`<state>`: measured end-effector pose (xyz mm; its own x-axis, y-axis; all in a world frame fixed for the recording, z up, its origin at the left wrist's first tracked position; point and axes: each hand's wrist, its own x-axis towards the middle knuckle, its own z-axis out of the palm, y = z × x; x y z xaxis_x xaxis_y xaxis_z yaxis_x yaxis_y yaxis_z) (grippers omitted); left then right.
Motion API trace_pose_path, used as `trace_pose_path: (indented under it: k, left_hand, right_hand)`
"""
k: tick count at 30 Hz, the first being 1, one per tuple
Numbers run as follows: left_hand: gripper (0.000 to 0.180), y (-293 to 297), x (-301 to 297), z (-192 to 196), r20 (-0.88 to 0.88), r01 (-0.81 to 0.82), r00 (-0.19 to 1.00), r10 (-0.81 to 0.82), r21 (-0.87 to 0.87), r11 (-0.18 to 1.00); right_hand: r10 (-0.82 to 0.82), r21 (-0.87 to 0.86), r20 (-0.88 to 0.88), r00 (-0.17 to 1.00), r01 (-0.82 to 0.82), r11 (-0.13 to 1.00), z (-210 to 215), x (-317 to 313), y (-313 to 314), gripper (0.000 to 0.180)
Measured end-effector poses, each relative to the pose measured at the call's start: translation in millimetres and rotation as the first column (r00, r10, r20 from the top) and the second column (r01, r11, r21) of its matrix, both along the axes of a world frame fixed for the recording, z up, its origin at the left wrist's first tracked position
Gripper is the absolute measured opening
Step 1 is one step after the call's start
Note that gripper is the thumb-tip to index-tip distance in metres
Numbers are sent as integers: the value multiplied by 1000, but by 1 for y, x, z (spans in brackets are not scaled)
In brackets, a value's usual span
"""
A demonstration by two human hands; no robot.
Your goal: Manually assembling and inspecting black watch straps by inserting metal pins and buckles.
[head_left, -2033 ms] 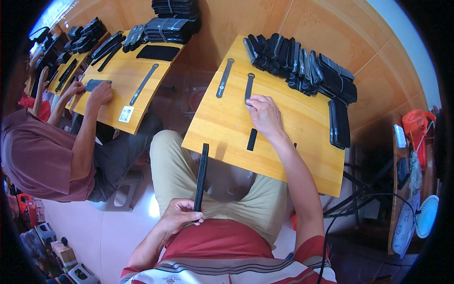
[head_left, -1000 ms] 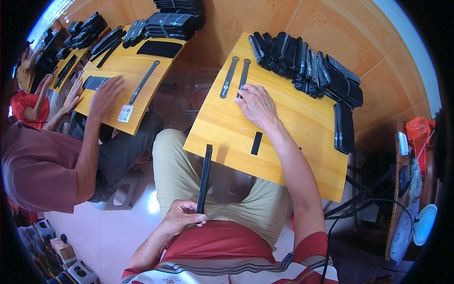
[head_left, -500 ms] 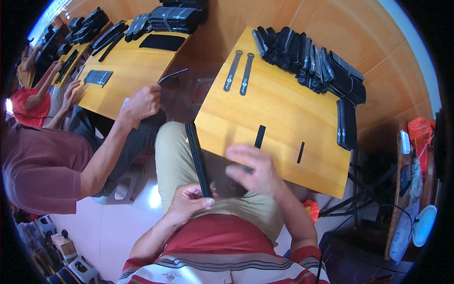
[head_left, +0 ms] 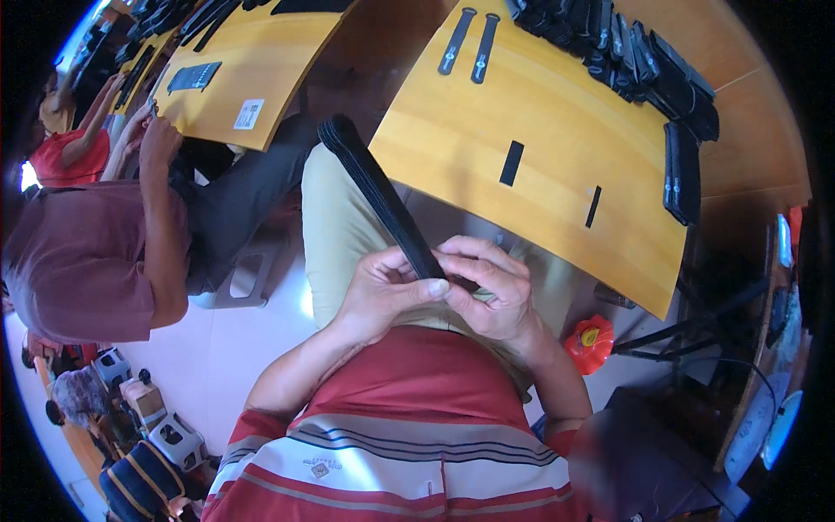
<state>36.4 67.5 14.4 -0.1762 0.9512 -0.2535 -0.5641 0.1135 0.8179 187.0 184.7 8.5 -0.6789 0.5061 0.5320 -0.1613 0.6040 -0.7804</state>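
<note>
A long black ribbed elastic strap, looped or folded at its far end, slants over my lap. My left hand pinches its near end between thumb and fingers. My right hand meets it there, thumb and fingertips closed at the same end of the strap. Beyond my hands, a short black strip and a thinner black strip lie on the yellow wooden table. Two grey straps with round ends, one of them a grey strap on the left, lie farther back.
Bundled black straps line the table's far right side, with a black stack at its right edge. On my left sits a co-worker at another yellow table. A red flower-shaped object is below the table's near edge.
My right hand has come from above the table's near edge to the strap's near end, joining my left hand. The whole view has shifted. The co-worker's near arm has moved away from me.
</note>
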Motion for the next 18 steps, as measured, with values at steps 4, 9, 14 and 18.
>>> trace_pose_path:
  k: [4,9,14,18]
  left_hand:
    - [25,-3,4,-1,138,-43,989,50,-52,998]
    - [28,-6,5,-2,73,-18,997,19,-13,1000]
    - [29,-8,3,1,82,50,996,-47,-36,998]
    - [31,-5,4,0,103,75,992,-69,-58,995]
  right_hand:
    - [28,-29,-21,999,-29,999,0,1,-8,40]
    - [-11,9,-24,1000,11,1000,-10,6,-9,41]
    - [57,-119,-21,998,-59,991,-16,13,-8,38]
    - [76,-220,14,997,-71,973,-20,19,-7,36]
